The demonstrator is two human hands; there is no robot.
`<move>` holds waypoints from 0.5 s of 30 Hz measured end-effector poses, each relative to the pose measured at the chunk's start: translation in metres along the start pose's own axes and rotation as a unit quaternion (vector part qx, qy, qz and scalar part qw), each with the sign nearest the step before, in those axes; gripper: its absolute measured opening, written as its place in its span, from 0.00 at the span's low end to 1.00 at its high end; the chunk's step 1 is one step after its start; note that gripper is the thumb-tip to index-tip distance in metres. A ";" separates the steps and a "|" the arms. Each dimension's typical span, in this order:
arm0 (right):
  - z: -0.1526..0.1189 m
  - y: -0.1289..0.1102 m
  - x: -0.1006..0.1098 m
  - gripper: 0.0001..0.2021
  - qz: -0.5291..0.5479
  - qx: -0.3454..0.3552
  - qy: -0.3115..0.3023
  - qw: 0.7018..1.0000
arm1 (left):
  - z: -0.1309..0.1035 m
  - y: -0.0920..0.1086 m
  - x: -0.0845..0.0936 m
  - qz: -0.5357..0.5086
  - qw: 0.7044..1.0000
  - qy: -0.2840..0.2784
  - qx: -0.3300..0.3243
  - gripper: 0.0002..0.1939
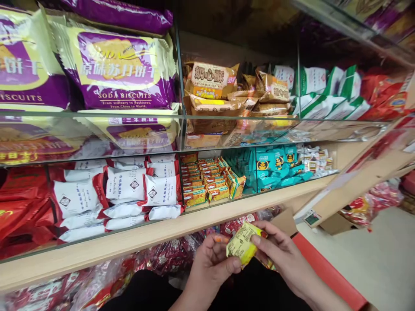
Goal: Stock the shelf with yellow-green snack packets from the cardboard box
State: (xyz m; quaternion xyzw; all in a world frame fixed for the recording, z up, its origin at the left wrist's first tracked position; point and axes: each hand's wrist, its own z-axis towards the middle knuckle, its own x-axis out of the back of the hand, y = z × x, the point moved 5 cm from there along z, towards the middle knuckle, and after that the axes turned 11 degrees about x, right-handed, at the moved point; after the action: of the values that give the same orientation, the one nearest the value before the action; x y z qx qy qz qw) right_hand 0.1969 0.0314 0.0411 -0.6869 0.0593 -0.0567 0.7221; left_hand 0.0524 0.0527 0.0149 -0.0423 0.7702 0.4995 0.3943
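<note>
Both hands hold one small yellow snack packet (242, 244) in front of the lower shelf edge, its printed side facing up. My left hand (212, 268) pinches its lower left end between thumb and curled fingers. On its right end, my right hand (278, 247) grips with the thumb on top and fingers behind. Something yellow and green shows below the packet, too covered to make out. Above the hands, in a glass-fronted compartment, stand stacked small orange-yellow snack packets (212, 183); one at the right end (236, 185) leans at an angle.
White-and-red packets (129, 190) fill the compartment to the left, teal packets (275, 164) the one to the right. Purple soda biscuit packs (119, 69) and brown packets (212, 82) lie on the shelf above. A glass divider (179, 69) separates them. Below are bagged goods (162, 255) and a red-edged carton (327, 270).
</note>
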 end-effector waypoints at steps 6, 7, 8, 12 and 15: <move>-0.009 0.012 0.010 0.07 0.093 0.008 0.076 0.993 | -0.001 0.004 0.012 0.052 0.996 0.074 0.001 0.09; -0.011 0.014 0.010 0.06 0.097 0.019 0.089 0.991 | -0.002 0.004 0.014 0.061 0.994 0.092 0.004 0.09; -0.014 0.014 0.010 0.06 0.097 0.033 0.104 0.989 | -0.003 0.005 0.016 0.071 0.992 0.106 0.002 0.08; -0.024 0.012 0.009 0.06 0.129 0.069 0.134 0.980 | -0.011 0.022 0.014 0.157 0.977 0.111 -0.087 0.04; -0.025 0.009 0.001 0.11 0.204 0.001 0.057 0.977 | -0.022 0.037 0.006 0.288 0.937 0.076 -0.180 0.07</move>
State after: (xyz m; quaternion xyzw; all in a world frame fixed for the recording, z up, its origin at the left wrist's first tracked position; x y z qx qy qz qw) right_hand 0.1934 0.0070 0.0307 -0.6553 0.2390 0.0527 0.7146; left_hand 0.0186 0.0552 0.0421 0.0735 0.6742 0.7174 0.1593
